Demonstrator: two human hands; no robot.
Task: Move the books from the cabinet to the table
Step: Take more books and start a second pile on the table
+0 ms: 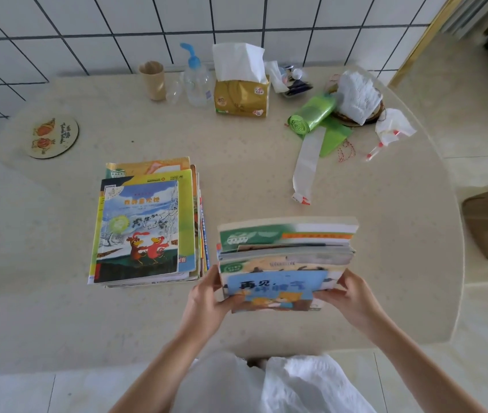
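The blue-covered book (278,286), held just right of the stack of books (144,225), reads "再见" in large dark characters (the line beneath is blurred). Titles on the stack and print on the tissue pack (241,96) behind it are illegible.

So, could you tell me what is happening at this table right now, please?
A person is holding a bundle of children's books between both hands, the left hand on its left edge and the right hand on its right edge, over the near part of the table. To its left a stack of books already lies flat on the table. At the back stand a tissue pack, a pump bottle and a cup.
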